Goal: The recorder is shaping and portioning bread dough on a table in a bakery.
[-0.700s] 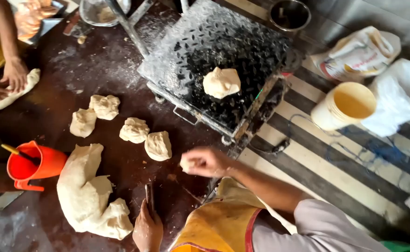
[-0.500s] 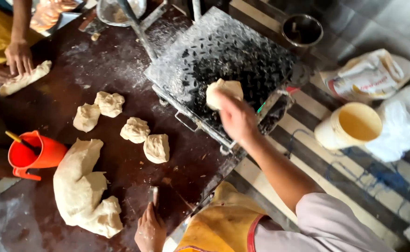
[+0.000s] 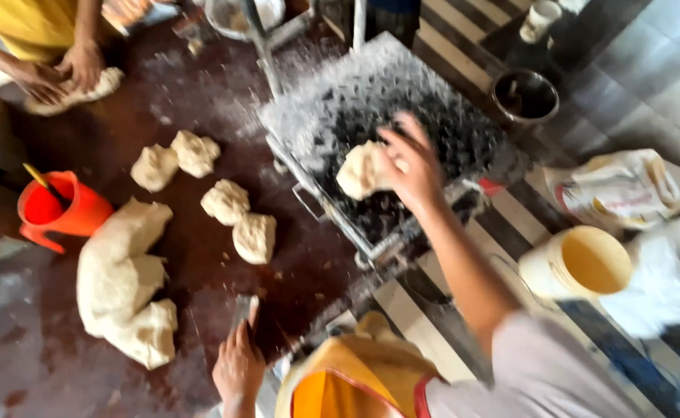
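Right hand (image 3: pixel 408 162): arm stretched forward over the metal scale platform (image 3: pixel 433 116), fingers spread and curved, resting on a dough lump (image 3: pixel 359 172) that sits on the platform. Left hand (image 3: pixel 239 364): low at the table's near edge, fingers together, flat against a dark scraper (image 3: pixel 242 308); grip unclear.

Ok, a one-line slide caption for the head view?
Right hand on a dough piece atop the floured metal platform; left hand on the table.
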